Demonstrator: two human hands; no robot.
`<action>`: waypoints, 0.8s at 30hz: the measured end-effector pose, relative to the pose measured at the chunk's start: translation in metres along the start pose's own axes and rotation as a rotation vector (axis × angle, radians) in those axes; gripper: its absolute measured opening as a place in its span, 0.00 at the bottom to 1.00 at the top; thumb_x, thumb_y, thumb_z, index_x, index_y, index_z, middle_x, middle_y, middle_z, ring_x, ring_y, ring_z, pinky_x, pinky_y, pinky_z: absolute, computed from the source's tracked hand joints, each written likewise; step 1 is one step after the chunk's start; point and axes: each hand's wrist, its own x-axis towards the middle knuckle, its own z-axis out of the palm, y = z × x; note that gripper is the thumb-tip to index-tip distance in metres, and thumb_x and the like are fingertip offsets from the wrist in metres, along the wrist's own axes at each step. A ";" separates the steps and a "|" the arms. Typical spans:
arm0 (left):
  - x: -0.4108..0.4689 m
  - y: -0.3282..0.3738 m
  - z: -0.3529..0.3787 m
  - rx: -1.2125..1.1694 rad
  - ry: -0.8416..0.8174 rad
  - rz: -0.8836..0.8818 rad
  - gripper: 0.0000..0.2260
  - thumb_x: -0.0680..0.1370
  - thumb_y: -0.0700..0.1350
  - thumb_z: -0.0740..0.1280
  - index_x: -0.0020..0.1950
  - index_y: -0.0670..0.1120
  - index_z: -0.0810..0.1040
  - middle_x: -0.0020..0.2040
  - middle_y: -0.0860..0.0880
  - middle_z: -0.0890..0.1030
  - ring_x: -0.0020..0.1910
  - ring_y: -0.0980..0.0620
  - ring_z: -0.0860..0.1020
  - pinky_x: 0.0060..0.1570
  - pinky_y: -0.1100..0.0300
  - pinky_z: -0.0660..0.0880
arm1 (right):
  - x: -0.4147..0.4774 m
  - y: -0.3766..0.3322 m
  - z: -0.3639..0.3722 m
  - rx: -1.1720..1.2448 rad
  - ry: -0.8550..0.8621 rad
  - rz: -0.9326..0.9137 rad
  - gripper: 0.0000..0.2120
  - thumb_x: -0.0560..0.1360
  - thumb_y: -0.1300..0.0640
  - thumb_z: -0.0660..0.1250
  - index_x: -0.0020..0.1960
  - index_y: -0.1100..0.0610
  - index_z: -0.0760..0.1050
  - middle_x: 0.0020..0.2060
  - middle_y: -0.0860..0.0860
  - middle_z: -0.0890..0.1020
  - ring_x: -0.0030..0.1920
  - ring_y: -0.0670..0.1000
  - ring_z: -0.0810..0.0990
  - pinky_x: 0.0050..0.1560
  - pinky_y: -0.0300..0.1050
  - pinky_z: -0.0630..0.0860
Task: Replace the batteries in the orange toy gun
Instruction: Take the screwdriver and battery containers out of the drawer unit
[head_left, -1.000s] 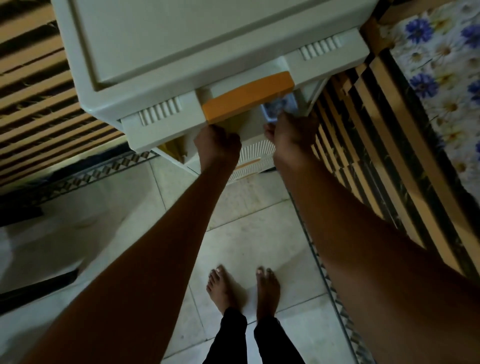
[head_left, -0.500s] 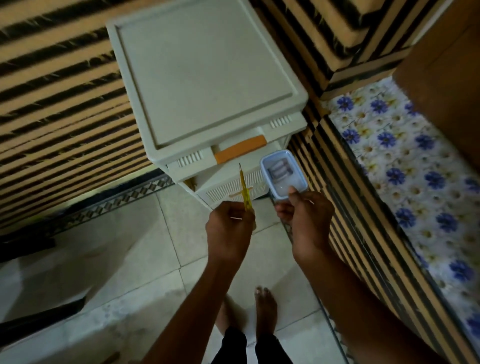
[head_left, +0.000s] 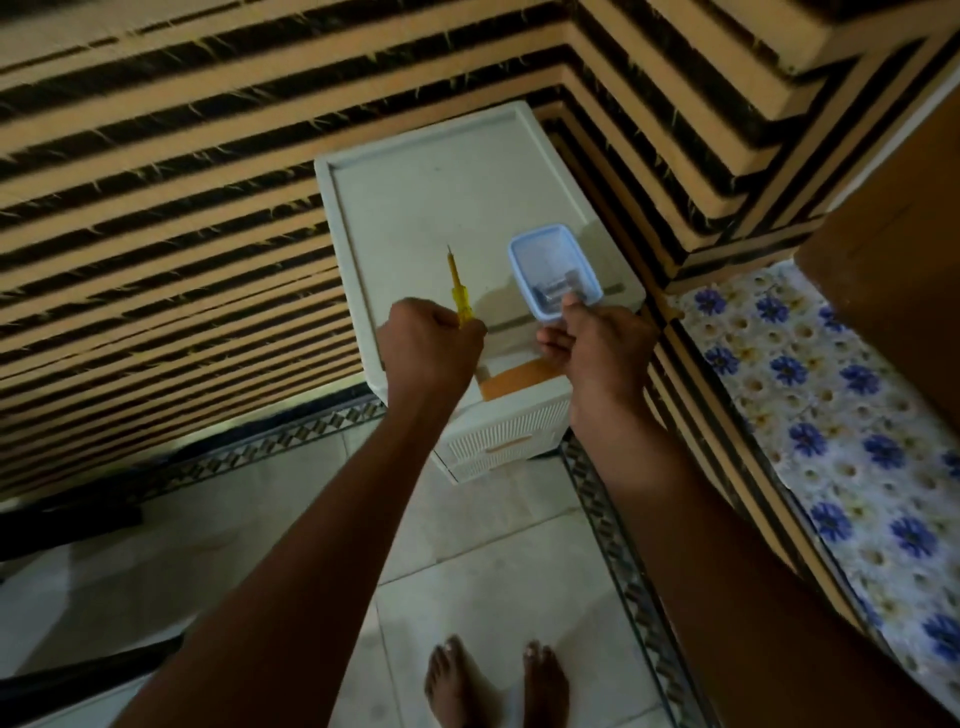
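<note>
One yellow screwdriver (head_left: 457, 283), tip pointing away; left hand (head_left: 428, 345), fingers curled round handle. One blue-rimmed container (head_left: 545, 254); right hand (head_left: 597, 345) pinching rim.

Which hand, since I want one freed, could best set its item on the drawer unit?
Right, probably: the right hand holds the blue-rimmed box over the drawer unit; the left hand grips the screwdriver upright.

A: Quick tally, hands?
B: 2: left hand (head_left: 428, 345), right hand (head_left: 597, 348). Plus 1 yellow screwdriver (head_left: 460, 293) and 1 blue-rimmed container (head_left: 543, 254).
A: Inside it?
B: Metal bits (head_left: 553, 288), too blurry to count.
A: Furniture?
B: 1 drawer unit (head_left: 431, 218), w/ 2 orange handles (head_left: 514, 379) (head_left: 508, 446) showing. Also 2 bare feet (head_left: 452, 680) (head_left: 545, 686).
</note>
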 end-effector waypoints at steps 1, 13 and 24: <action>0.013 0.001 0.002 0.046 0.005 -0.015 0.04 0.68 0.45 0.73 0.38 0.45 0.85 0.35 0.46 0.85 0.37 0.47 0.86 0.43 0.53 0.84 | 0.007 0.000 0.010 -0.013 0.002 0.004 0.12 0.79 0.62 0.70 0.38 0.63 0.78 0.24 0.53 0.81 0.24 0.48 0.80 0.31 0.43 0.79; 0.055 0.008 0.018 0.217 0.073 -0.023 0.13 0.72 0.47 0.75 0.47 0.41 0.77 0.48 0.43 0.81 0.37 0.51 0.76 0.26 0.66 0.62 | 0.050 0.009 0.050 -0.084 0.068 0.015 0.12 0.76 0.62 0.73 0.50 0.72 0.79 0.31 0.60 0.85 0.29 0.55 0.86 0.35 0.51 0.85; 0.017 -0.033 -0.022 0.343 -0.117 0.328 0.17 0.76 0.49 0.74 0.62 0.44 0.82 0.62 0.45 0.81 0.59 0.47 0.80 0.60 0.49 0.80 | -0.005 0.053 -0.029 -0.915 -0.271 -0.892 0.04 0.77 0.62 0.68 0.50 0.60 0.80 0.46 0.54 0.84 0.48 0.51 0.81 0.49 0.43 0.78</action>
